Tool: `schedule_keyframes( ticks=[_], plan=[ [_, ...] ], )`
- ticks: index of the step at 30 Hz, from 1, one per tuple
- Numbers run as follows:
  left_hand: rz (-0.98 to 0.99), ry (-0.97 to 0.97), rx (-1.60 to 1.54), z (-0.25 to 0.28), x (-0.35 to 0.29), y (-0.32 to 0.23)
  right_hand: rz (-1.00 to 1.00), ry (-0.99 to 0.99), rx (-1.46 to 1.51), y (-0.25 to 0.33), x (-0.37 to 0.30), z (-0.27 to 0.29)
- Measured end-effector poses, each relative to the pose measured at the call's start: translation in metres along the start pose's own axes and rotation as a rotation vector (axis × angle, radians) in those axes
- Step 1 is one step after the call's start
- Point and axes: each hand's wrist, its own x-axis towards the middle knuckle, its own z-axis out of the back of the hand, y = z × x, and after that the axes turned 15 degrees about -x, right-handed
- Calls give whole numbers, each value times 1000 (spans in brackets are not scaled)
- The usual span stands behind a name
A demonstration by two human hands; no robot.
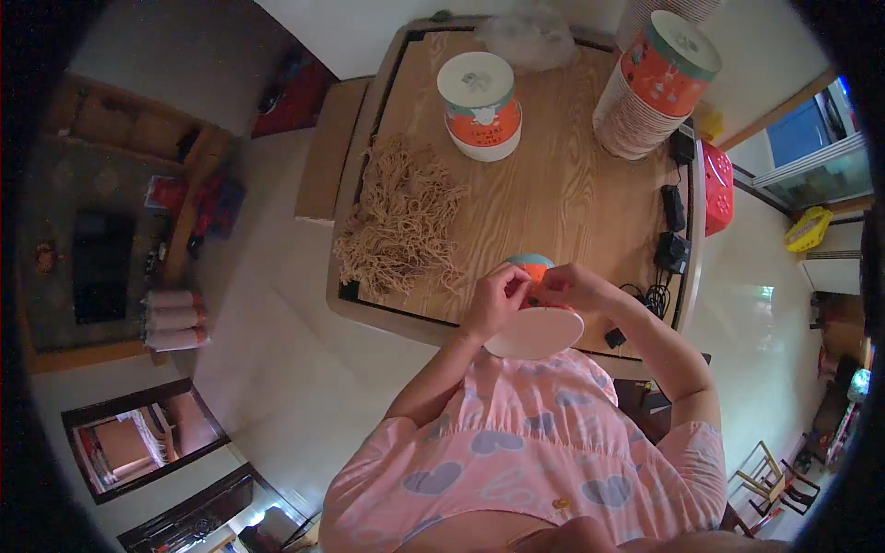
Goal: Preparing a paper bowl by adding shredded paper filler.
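Note:
A paper bucket [535, 335] lies on its side at the table's near edge, its wide white end towards me and its orange and teal wall between my hands. My left hand [498, 297] is pinched at the left of the wall, thumb against fingers. Opposite it, my right hand [578, 287] bends closed fingers over the wall. What the fingertips hold is too small to make out. To the left of my hands lies a tangled heap of tan cord pieces [401, 217].
Two more printed buckets, one upside-down stack [481, 106] at the back and a tall stack [645, 97] at the back right, stand on the wooden table [544, 198]. Black power adapters [673, 251] with cables line the right edge. A clear plastic bag [530, 41] lies at the far edge.

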Motion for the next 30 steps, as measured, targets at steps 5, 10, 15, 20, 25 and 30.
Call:
schedule_keyframes(
  ticks=[5,10,15,20,25,30],
  plan=[
    [-85,-52,28,-3,-1,5,158,-45,-68,-5,-1,-1],
    [-27,-66,-13,0,0,12,-3,6,-90,13,-4,6],
    [-91,-87,-2,0,0,5,194,-67,46,6,-17,6],
    [-35,-69,-32,2,0,4,168,-236,-210,13,-27,-7],
    [-46,21,69,9,5,8,295,-285,-200,17,-28,-7],
    [35,29,70,8,9,-2,271,-293,-214,18,-27,-9]
  ],
)
